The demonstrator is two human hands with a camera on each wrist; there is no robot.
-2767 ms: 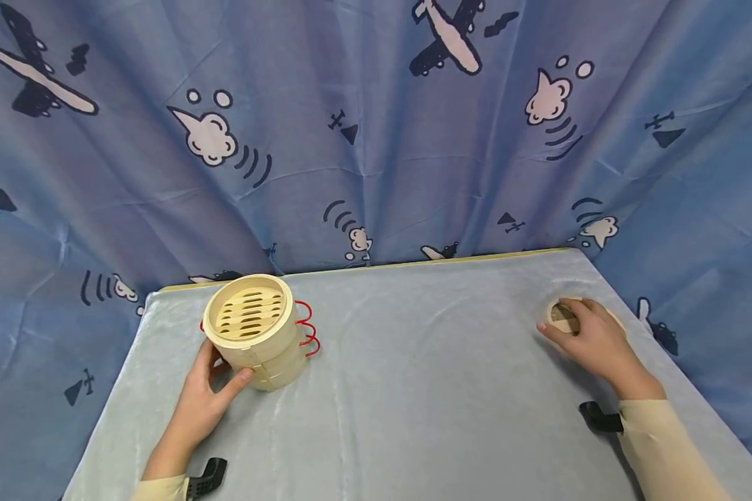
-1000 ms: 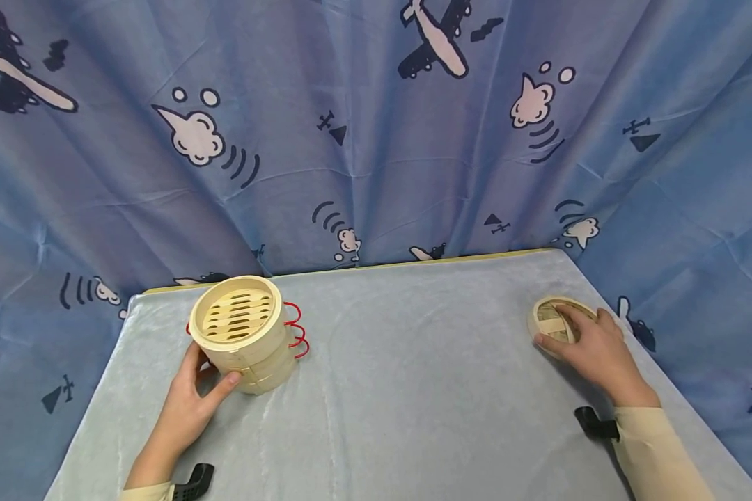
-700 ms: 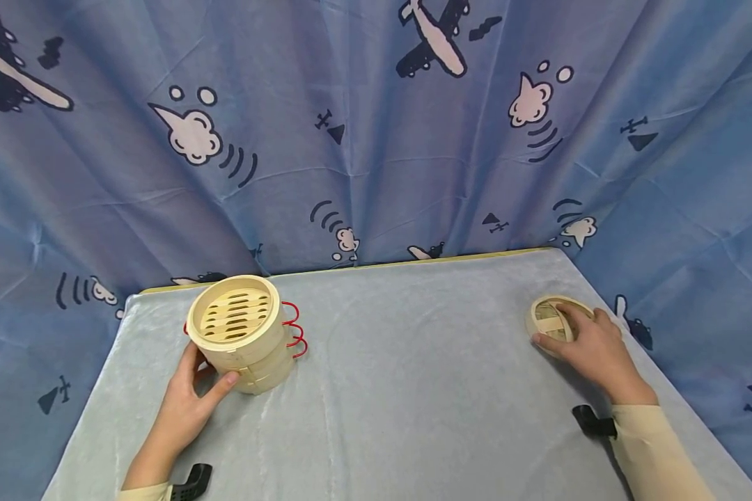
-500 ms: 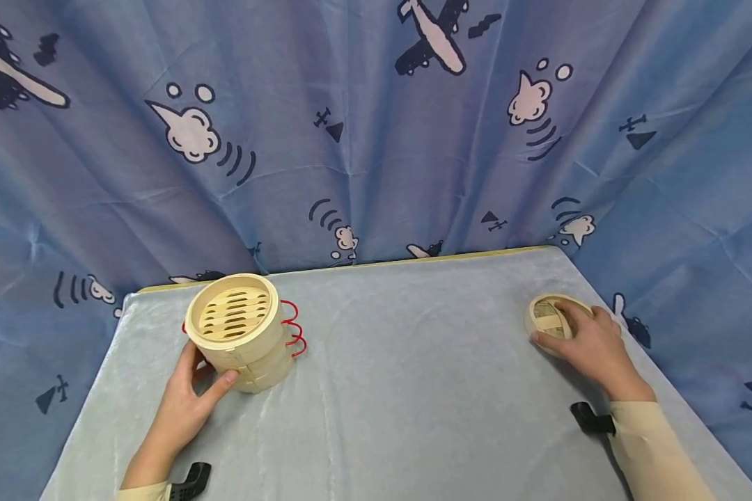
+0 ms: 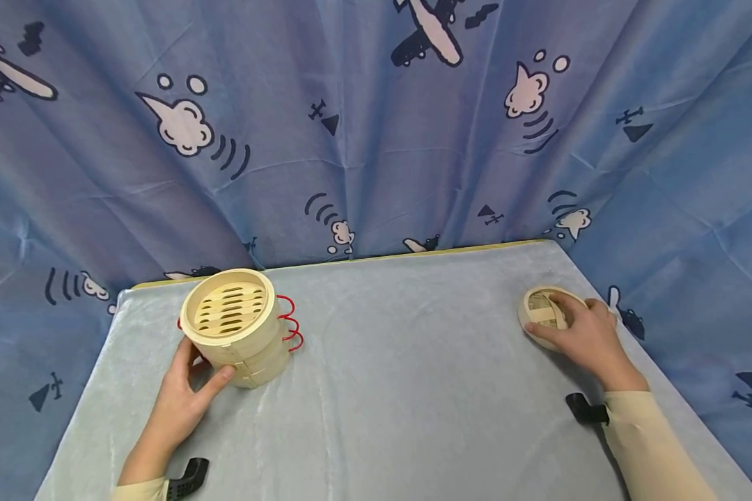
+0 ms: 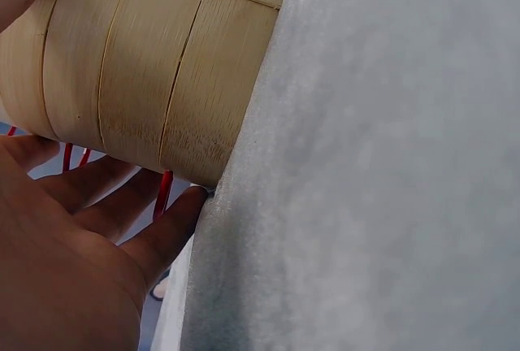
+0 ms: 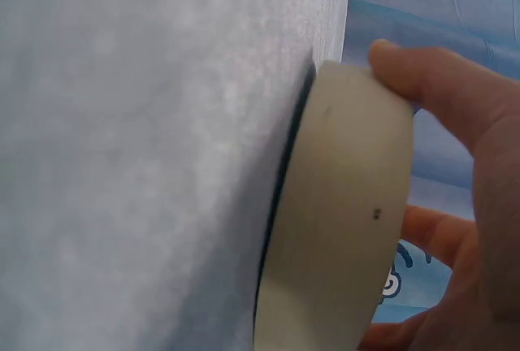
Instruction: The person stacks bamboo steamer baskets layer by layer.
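My left hand (image 5: 184, 403) holds a stacked bamboo steamer (image 5: 251, 348) at the left of the table. Its thumb lies on the near wall and its fingers on the left side. The steamer has a slatted top and thin red loop handles (image 5: 291, 327) on its sides. In the left wrist view the fingers touch the pale wall (image 6: 154, 67) beside a red loop. At the far right, my right hand (image 5: 592, 341) grips a round bamboo lid (image 5: 542, 313) with a woven top, thumb at its near-left rim. The right wrist view shows the lid's smooth side (image 7: 341, 213).
A pale grey-blue cloth (image 5: 401, 362) covers the table between the hands. A blue curtain (image 5: 376, 139) printed with planes and clouds hangs behind and at both sides. Each wrist wears a black camera mount.
The head view has drifted slightly, shifting everything leftward. Compared with the oldest frame, more of the lid's woven top and rim shows under my right hand. My left hand keeps its hold on the steamer.
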